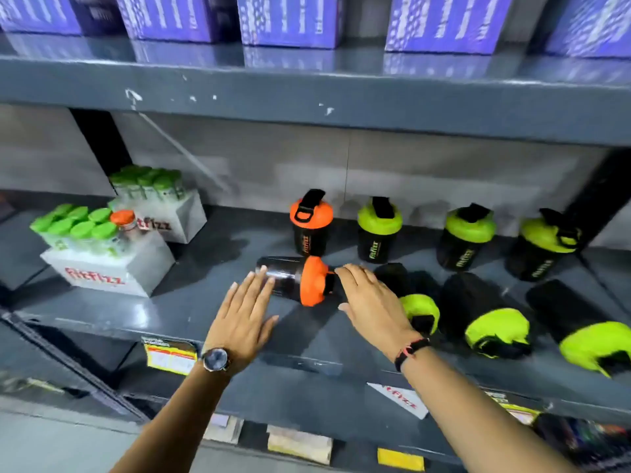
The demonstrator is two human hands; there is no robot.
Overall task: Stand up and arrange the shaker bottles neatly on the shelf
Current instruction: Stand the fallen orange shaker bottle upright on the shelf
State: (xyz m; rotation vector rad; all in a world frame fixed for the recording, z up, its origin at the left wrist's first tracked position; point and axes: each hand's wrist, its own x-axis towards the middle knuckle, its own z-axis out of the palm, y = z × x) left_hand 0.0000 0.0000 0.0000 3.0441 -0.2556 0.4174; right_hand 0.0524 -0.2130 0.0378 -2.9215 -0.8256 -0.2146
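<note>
On the grey shelf [191, 302] a black shaker bottle with an orange lid [297, 279] lies on its side. My left hand [244, 314] hovers open at its base end; my right hand [372, 302] is open at its lid end. Neither hand grips it. Behind it an orange-lidded shaker [310, 223] stands upright, and three green-lidded shakers [379, 230] [466, 237] [543, 247] stand in a row to its right. Three more green-lidded shakers lie on their sides in front: one [416, 308] partly behind my right hand, one [485, 315], and one [587, 332] at the far right.
Two white display boxes [112, 271] [177, 216] of small green-capped tubes stand at the shelf's left. Purple boxes [286, 18] line the shelf above. The upper shelf's front edge [307, 97] overhangs. Price tags [169, 356] hang on the front lip.
</note>
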